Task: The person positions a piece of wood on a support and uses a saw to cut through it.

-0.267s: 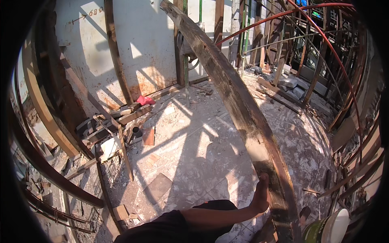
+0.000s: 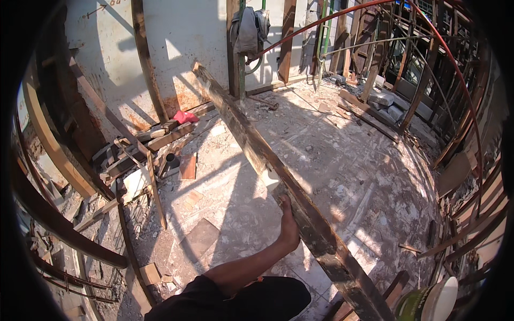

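Observation:
My left hand [image 2: 289,230] grips a long, weathered timber [image 2: 246,133] along its left side, fingers curled against it just below a pale patch. The beam runs diagonally from the far end near the back wall down to the lower right edge of the view. My left forearm reaches in from the bottom, beside my dark-clothed leg. My right hand is not in view. A green-and-white cylindrical container [image 2: 436,298] is partly visible at the lower right, beside the beam.
A pale wall [image 2: 193,27] has upright timbers and a hanging grey cloth [image 2: 247,35]. Wood scraps [image 2: 168,140] and a red bag [image 2: 184,117] lie at left. Grey blocks [image 2: 382,99], red and metal bars [image 2: 438,40] stand at right, on a debris-strewn floor [image 2: 209,203].
The timber's far end has dropped leftward and lower, revealing more of the grey cloth. My left hand has moved up and to the left with the beam.

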`<action>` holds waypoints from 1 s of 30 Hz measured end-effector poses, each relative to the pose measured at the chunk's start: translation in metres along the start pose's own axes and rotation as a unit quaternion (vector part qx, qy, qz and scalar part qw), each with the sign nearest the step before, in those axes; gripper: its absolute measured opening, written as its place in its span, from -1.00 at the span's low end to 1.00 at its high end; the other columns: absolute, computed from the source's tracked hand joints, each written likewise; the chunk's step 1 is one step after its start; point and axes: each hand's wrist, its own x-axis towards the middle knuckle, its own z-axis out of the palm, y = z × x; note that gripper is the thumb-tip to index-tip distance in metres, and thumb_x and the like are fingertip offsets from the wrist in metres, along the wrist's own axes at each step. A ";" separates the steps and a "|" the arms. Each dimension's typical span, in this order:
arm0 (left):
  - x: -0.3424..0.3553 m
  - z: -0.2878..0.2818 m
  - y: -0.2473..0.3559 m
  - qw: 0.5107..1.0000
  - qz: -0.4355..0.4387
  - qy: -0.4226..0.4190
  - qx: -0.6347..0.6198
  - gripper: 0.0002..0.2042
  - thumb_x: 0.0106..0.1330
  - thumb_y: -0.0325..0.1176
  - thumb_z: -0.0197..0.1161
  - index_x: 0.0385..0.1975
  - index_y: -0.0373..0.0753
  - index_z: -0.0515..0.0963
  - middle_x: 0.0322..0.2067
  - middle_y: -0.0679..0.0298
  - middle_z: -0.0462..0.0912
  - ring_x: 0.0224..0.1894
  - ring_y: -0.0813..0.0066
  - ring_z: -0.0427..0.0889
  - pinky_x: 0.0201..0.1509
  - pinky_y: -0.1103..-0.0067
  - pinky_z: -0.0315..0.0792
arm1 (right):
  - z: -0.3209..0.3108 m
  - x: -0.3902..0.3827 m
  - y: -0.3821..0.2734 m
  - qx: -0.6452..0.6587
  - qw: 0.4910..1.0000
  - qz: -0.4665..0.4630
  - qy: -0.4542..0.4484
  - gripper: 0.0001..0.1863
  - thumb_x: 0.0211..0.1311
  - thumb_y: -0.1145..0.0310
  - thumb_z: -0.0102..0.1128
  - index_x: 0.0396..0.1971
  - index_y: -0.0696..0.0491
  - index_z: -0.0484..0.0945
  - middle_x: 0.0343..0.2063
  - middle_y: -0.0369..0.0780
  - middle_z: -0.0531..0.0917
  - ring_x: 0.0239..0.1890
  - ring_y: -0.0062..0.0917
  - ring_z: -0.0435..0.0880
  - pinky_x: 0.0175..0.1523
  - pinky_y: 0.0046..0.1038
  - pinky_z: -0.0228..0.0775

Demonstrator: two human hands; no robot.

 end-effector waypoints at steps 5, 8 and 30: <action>0.054 -0.093 0.010 1.000 0.012 0.014 -0.009 -0.17 0.34 0.55 -0.23 0.25 -0.11 0.31 -0.01 0.10 0.52 -0.01 0.18 0.57 0.17 0.18 0.50 | 0.041 0.051 -0.071 0.061 0.963 -0.165 0.203 -0.19 0.11 -0.37 0.32 -0.16 0.23 0.72 -0.34 -0.02 0.74 -0.35 -0.06 0.69 -0.26 -0.16 0.54; 0.107 -0.120 -0.053 0.993 -0.008 -0.006 -0.116 -0.11 0.24 0.62 -0.18 0.14 -0.16 0.37 -0.12 0.11 0.57 -0.11 0.13 0.61 0.03 0.17 0.55 | 0.063 0.077 -0.076 0.051 0.965 -0.149 0.211 -0.14 -0.04 -0.52 0.29 -0.30 0.13 0.57 -0.40 -0.12 0.57 -0.32 -0.09 0.56 -0.14 -0.13 0.38; 0.040 -0.030 -0.117 0.282 -0.151 -0.605 0.729 -0.20 -0.07 -0.24 0.65 0.25 -0.19 0.44 0.11 -0.05 0.60 0.14 -0.03 0.58 0.18 0.20 0.48 | 0.239 0.048 -0.087 0.160 0.954 -0.021 0.254 -0.15 -0.19 -0.14 0.52 0.13 -0.01 0.49 0.05 -0.24 0.54 0.18 -0.35 0.45 0.34 -0.16 0.26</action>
